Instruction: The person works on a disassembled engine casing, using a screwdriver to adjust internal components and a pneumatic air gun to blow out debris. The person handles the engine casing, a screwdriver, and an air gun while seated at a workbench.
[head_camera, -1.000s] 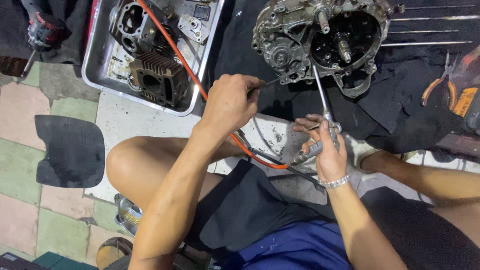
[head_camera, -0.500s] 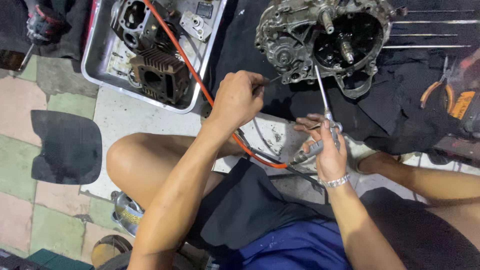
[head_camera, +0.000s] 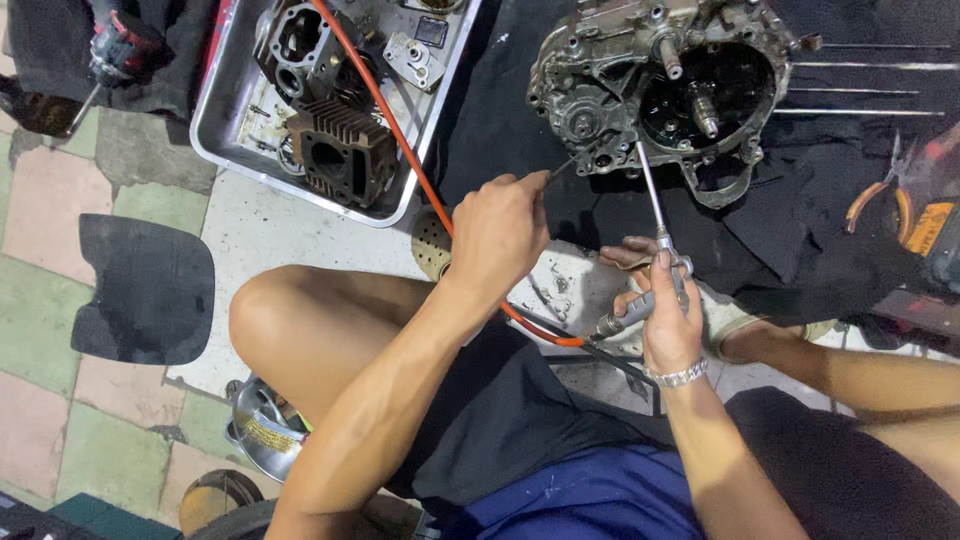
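Note:
A grimy metal engine crankcase (head_camera: 660, 90) lies on a black cloth (head_camera: 800, 230) in front of me. My right hand (head_camera: 665, 315) grips an air blow gun (head_camera: 650, 215) whose long thin nozzle points up at the crankcase's lower edge. An orange hose (head_camera: 400, 140) runs from the gun past my knee and over the tray. My left hand (head_camera: 495, 235) pinches a thin metal pick (head_camera: 563, 165) whose tip touches the crankcase's lower left side.
A steel tray (head_camera: 235, 115) at the upper left holds a finned cylinder (head_camera: 335, 155) and other engine parts. Orange-handled pliers (head_camera: 880, 200) lie at the right. Long thin rods (head_camera: 860, 90) rest on the cloth. A dark mat (head_camera: 140, 290) covers tiles at left.
The view has shifted slightly; both hands stay at the crankcase, with the left hand's pick still at its lower left side and the blow gun nozzle held in place.

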